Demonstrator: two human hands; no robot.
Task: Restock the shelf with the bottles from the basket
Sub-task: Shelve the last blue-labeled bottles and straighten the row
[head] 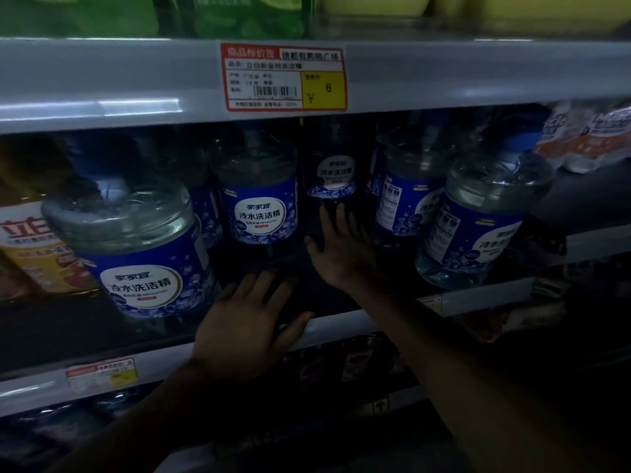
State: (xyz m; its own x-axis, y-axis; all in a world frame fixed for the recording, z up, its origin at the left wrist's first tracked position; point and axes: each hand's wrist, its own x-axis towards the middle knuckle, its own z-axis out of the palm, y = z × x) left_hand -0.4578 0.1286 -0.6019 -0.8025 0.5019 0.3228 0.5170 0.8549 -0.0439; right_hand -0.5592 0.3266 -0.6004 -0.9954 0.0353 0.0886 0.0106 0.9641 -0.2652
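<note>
Several clear bottles with blue labels stand on a dim shelf (375, 317). The nearest one (136, 254) is at front left, another (259, 203) stands behind it, a far one (333, 175) sits deep in the middle, and two more (474, 227) (403, 199) are on the right. My right hand (341, 247) reaches into the dark gap in the middle with fingers spread flat, just below the far bottle. My left hand (249, 319) lies with straight fingers at the shelf's front edge, beside the nearest bottle. Neither hand holds anything. No basket is in view.
A white shelf edge above carries a red and yellow price tag (283, 76). Green packs (239, 15) stand on the upper shelf. A yellow-labelled bottle (30, 247) stands far left, white and orange packs (587, 134) far right. Dark goods fill the lower shelf (341, 360).
</note>
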